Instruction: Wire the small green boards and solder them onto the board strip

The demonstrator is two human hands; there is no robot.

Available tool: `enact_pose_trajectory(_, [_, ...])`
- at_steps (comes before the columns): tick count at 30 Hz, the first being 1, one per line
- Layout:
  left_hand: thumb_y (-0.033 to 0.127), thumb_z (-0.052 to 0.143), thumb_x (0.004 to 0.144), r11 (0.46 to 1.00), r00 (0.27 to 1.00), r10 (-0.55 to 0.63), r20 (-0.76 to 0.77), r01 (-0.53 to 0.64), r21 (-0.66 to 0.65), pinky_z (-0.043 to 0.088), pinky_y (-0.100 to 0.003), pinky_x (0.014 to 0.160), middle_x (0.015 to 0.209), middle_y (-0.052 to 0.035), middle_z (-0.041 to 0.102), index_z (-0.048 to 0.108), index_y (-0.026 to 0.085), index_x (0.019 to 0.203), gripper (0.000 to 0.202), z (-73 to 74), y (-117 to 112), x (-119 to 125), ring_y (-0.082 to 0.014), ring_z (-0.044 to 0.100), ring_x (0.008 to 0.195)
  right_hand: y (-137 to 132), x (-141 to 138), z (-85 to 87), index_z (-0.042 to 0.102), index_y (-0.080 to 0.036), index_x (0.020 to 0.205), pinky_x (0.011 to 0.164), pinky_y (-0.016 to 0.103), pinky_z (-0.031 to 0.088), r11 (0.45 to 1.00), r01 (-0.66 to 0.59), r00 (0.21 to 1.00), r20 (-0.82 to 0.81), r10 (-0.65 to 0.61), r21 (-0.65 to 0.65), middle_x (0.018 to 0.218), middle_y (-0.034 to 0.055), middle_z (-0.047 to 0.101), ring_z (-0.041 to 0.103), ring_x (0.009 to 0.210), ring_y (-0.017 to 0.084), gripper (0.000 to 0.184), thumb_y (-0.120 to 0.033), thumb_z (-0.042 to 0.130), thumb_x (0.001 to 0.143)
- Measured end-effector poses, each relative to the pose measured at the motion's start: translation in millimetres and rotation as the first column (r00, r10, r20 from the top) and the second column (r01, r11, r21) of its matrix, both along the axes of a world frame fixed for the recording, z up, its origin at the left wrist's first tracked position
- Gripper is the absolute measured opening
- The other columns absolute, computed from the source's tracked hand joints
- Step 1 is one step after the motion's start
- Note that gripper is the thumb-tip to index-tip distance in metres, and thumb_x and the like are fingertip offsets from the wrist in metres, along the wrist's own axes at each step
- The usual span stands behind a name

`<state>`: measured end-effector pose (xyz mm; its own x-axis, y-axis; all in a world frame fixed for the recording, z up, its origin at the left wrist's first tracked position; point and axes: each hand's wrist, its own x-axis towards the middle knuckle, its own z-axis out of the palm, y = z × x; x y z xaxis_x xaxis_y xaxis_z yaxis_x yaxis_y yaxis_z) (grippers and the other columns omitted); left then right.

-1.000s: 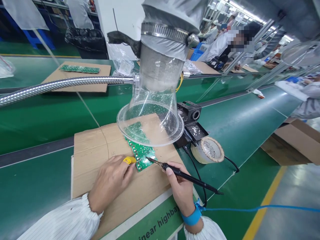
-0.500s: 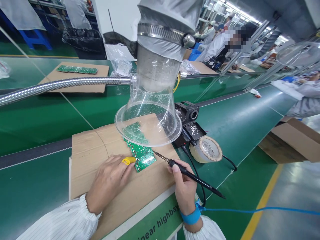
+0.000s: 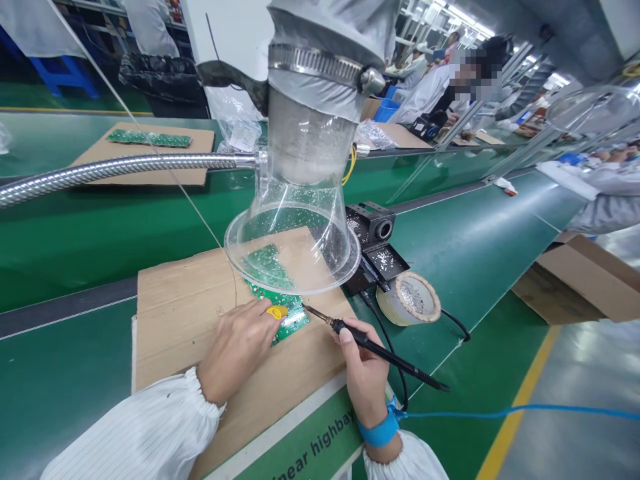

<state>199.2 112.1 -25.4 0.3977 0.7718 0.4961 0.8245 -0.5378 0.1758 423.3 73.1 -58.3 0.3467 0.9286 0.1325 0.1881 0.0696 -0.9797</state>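
My right hand (image 3: 367,363) grips a soldering iron (image 3: 390,353) like a pen, its tip at the right edge of a green circuit board (image 3: 295,327). My left hand (image 3: 243,343), with a yellow finger cot (image 3: 277,311) on one finger, is closed over the board's left side. Down from the upper left a thin solder wire (image 3: 203,217) runs into that hand; its end at the fingertips is hidden. The board lies on a cardboard sheet (image 3: 175,320), its far part seen through a clear fume hood (image 3: 295,260).
Right of the cardboard stand a black soldering stand (image 3: 373,223) and a round pot (image 3: 413,298) with solder bits. A metal gooseneck (image 3: 125,170) crosses at left. Another board (image 3: 150,138) lies on the far bench. A blue wrist-strap cord (image 3: 500,413) trails right. Other people sit farther off.
My left hand has moved right and slightly up over the board, with the solder wire shifting along. The iron's tip has moved slightly left relative to the board.
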Motion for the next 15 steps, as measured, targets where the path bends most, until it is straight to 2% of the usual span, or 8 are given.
enact_pose_trajectory(6, [0.027,0.048,0.105,1.0,1.0,-0.01,-0.005,0.01,-0.027,0.036,-0.032,0.058,0.072,-0.0016,0.063,0.061,0.019,0.066,0.042,-2.3,0.3,-0.9,-0.0153,0.055,0.062,1.8,-0.6,1.9,0.074,-0.023,0.101,0.079,0.038,0.061,1.0,0.006,1.0,0.029,-0.006,0.005,0.096,0.0069,0.074,0.072,0.083,0.023,0.021,-0.041,0.069,0.092])
enact_pose_trajectory(15, [0.026,0.046,0.105,1.0,1.0,-0.011,-0.024,0.011,0.004,0.033,-0.033,0.056,0.066,-0.0007,0.057,0.056,0.02,0.062,0.044,4.4,3.3,2.3,-0.0158,0.053,0.059,1.5,-0.8,3.1,0.074,-0.023,0.1,0.078,0.037,0.062,1.0,-0.003,1.0,0.018,0.003,-0.005,0.097,0.0072,0.074,0.073,0.085,0.023,0.02,-0.041,0.07,0.091])
